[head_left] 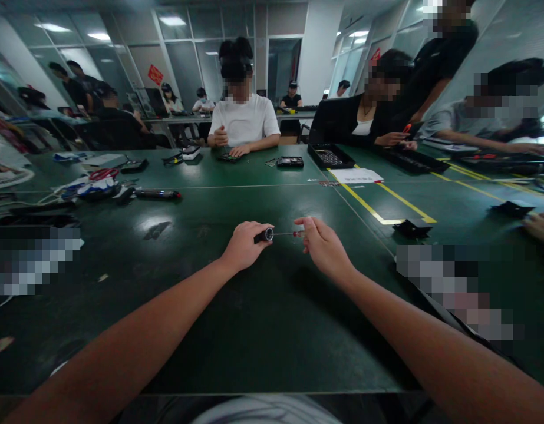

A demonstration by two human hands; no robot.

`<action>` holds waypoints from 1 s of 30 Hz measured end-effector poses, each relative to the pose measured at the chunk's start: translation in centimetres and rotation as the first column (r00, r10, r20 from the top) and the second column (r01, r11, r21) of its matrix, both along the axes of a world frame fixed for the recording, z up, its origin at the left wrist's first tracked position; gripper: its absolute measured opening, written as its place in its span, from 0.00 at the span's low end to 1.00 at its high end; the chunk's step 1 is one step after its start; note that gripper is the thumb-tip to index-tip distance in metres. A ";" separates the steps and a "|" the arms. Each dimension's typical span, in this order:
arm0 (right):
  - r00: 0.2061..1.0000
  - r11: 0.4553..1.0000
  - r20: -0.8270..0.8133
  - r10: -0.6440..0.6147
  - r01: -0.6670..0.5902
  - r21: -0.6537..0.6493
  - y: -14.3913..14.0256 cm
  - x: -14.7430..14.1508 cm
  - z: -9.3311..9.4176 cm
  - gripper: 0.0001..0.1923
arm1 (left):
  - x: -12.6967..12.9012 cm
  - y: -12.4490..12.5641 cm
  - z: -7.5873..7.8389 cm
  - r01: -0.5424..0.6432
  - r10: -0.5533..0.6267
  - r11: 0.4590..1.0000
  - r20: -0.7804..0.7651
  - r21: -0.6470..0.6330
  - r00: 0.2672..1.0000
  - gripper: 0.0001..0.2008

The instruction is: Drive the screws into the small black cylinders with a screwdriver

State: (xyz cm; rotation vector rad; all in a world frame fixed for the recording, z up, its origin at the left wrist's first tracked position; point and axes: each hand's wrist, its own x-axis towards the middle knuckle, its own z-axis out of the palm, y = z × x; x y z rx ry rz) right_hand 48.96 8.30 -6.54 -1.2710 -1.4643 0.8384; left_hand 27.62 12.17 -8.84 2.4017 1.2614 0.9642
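Note:
My left hand (245, 244) is closed around a small black cylindrical object (265, 235). Its round, light-rimmed end faces right; most of the body is hidden by my fingers, so its exact kind is unclear. In my right hand (322, 241) is a thin screwdriver (286, 234), pinched at its reddish handle. The metal shaft points left and reaches the side of the black object, though whether the tip sits in a screw is too small to see. Both hands are just above the green table (254, 330).
On the left lie a dark pen-shaped tool (159, 194), red-handled pliers or scissors (104, 174) and a cluttered pile. A black tray (329, 156), white paper (356, 175) and a small black part (412, 228) are to the right. A person in white (244, 121) sits opposite.

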 end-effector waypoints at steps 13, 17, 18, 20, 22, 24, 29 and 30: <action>0.985 1.000 -0.173 0.000 0.005 0.030 0.3 -0.4 -0.2 0.11 | 0.1 -0.2 0.2 -0.057 0.057 0.997 0.003 -0.044 0.998 0.17; 0.908 0.996 -0.416 -0.061 0.031 -0.080 0.9 -0.1 -0.4 0.14 | 0.5 -0.7 0.7 -0.012 0.012 1.000 -0.018 -0.007 1.000 0.17; 0.869 0.989 -0.487 -0.088 0.017 -0.149 1.1 0.0 -0.5 0.14 | 0.5 -0.7 0.9 -0.003 0.004 1.000 -0.036 0.012 0.999 0.17; 0.808 0.955 -0.566 -0.164 -0.013 -0.296 1.5 0.3 -0.7 0.15 | 0.5 -0.7 1.1 -0.012 0.013 1.000 -0.064 0.021 0.998 0.16; 0.776 0.936 -0.591 -0.220 -0.002 -0.351 1.8 0.4 -0.8 0.15 | 0.4 -0.6 1.1 -0.038 0.037 0.999 -0.071 -0.003 0.997 0.17; 0.766 0.944 -0.604 -0.220 0.012 -0.329 1.8 0.4 -0.8 0.13 | 0.3 -0.4 0.9 -0.036 0.034 0.999 -0.071 -0.020 0.997 0.17; 0.793 0.978 -0.592 -0.145 0.023 -0.209 1.5 -0.1 -0.8 0.13 | 0.5 -0.4 0.4 -0.008 0.008 1.000 -0.062 -0.005 0.998 0.17; 0.801 0.981 -0.582 -0.137 0.027 -0.193 1.5 -0.2 -0.9 0.14 | 0.5 -0.5 0.4 -0.005 0.005 1.000 -0.058 0.001 0.998 0.17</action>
